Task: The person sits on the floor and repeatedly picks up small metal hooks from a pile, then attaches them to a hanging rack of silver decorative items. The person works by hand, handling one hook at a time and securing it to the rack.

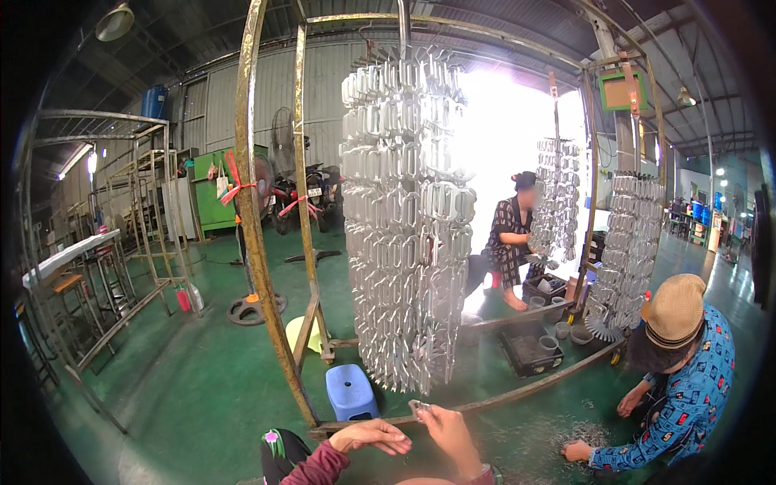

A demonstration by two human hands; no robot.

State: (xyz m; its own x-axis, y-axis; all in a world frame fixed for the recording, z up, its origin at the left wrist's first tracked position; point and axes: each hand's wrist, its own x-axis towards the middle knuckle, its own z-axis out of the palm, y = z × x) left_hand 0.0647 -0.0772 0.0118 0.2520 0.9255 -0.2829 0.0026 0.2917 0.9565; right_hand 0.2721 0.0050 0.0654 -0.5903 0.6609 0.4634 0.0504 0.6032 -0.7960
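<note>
Low in the head view, my right hand (449, 435) pinches a small silvery metal piece (419, 408) between thumb and fingers. Its exact kind is too small to tell. My left hand (373, 437) is beside it, palm down with the fingers stretched out, and no object shows in it. Just beyond my hands hangs a tall column of shiny metal loop-shaped parts (404, 218), stacked in many tiers around a central rod.
A metal frame (268, 218) surrounds the column; its lower bar (485, 398) crosses in front of me. A blue stool (352, 392) stands inside. At right a co-worker (687, 380) reaches toward small pieces scattered on the floor (558, 428). Another person (517, 234) sits by a second column (556, 194).
</note>
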